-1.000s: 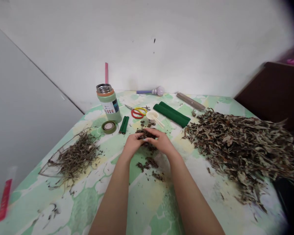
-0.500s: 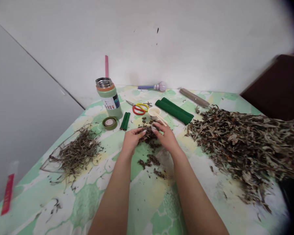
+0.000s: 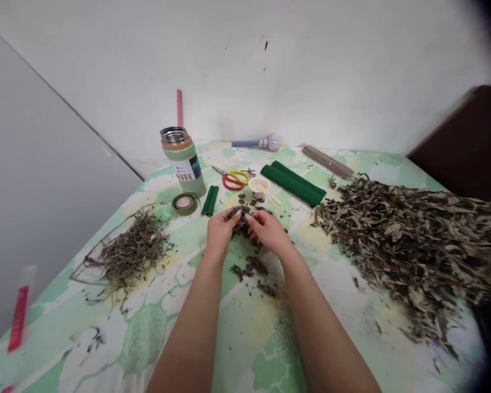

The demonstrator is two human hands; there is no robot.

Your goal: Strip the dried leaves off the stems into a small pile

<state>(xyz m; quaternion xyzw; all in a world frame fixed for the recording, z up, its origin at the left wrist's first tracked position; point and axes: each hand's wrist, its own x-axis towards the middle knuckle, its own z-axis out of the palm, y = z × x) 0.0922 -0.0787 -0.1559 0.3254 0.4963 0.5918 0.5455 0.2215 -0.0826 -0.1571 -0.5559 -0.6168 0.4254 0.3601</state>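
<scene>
Fingers of the right hand [image 3: 269, 232], reaching out toward the cup half a second ago, have curled in nearer the left hand [image 3: 220, 233]. Thumb and fingers of the left hand pinch some of the crumbled leaves [image 3: 243, 225], a dark, flaky, fibrous mass lying between both hands. The right hand is bent at the knuckles, its fingertips against the same mass; whether it grips any is too small to tell. Nearer the person than the hands, coarse crumbs [image 3: 251, 267] lie in loose patches on the bench [image 3: 249, 338], whose smooth cover is printed in green, white and yellow.

Just beyond the right hand, two pale, slender sticks [image 3: 272, 197] lean out of a shallow white cup [image 3: 252, 189]. Past the left hand lie two slim green rolls [image 3: 210, 200], then metal scissors [image 3: 232, 182] with red and yellow loop handles. Farther left of that hand, a round, olive lid [image 3: 184, 203] sits beside an upright green cylindrical bottle [image 3: 184, 169] with a shiny open mouth; nearer the person is a tangle of thin, wiry stalks [image 3: 137, 248]. Beyond the right hand, larger green fabric rolls [image 3: 293, 184] lie slantwise; well to its right spreads a heap of brittle, curled dry leaves [image 3: 401, 234].
</scene>
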